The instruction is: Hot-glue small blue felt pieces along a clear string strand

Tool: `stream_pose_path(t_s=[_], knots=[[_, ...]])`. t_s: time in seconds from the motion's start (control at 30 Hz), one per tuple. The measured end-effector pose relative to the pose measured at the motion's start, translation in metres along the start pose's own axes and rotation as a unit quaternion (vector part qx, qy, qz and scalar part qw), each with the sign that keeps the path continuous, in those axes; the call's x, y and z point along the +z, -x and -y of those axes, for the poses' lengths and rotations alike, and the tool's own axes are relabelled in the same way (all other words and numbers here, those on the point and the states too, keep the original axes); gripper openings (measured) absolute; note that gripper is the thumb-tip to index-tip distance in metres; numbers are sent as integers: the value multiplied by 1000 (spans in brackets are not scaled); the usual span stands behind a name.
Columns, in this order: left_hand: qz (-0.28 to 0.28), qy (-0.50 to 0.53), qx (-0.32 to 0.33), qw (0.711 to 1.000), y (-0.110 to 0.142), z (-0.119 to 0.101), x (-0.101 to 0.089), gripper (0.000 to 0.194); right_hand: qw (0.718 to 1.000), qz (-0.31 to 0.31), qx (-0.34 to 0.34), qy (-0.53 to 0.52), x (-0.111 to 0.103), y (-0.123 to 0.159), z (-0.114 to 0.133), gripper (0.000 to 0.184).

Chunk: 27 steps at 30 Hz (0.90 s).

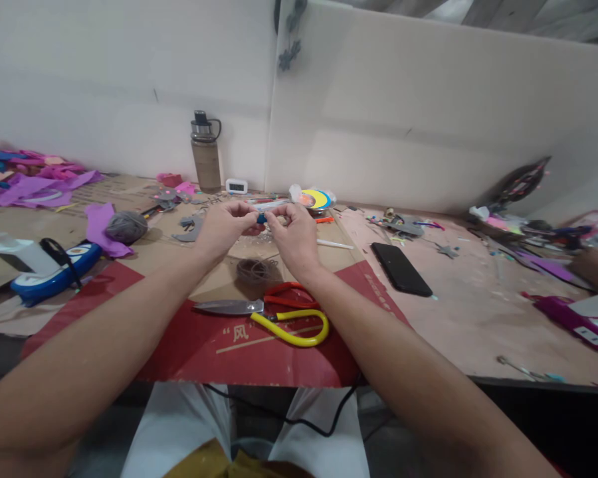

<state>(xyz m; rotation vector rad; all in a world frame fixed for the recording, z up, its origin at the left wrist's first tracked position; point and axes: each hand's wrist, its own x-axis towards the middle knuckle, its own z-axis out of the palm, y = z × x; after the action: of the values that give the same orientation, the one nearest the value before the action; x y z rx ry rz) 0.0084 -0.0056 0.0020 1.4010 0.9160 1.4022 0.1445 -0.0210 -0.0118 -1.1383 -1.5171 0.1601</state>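
Observation:
My left hand [228, 224] and my right hand [293, 232] meet above the cardboard work surface, fingers pinched together. Between the fingertips sits a small blue piece [262, 218], gripped from both sides. A coil of dark thread or wire [256, 271] lies just below the hands. Scissors [274, 313] with red and yellow handles rest on the red cardboard [204, 345] nearer to me.
A black phone [401, 269] lies to the right. A grey yarn ball [125, 227], purple felt scraps [34, 189] and a blue and white tool [54, 269] are at the left. A water bottle [206, 154] stands by the back wall. Another person's hand [595, 265] is at the far right.

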Motion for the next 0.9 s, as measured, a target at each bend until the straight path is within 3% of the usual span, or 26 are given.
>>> stream_pose_path(t_s=[0.53,0.9], knots=[[31,-38,21,999,3,-2,-2,11,999,23,12,22,-4,0,3,16],[78,12,-17,997,1,-3,-3,12,995,47,44,-71,0,-3,-9,10]])
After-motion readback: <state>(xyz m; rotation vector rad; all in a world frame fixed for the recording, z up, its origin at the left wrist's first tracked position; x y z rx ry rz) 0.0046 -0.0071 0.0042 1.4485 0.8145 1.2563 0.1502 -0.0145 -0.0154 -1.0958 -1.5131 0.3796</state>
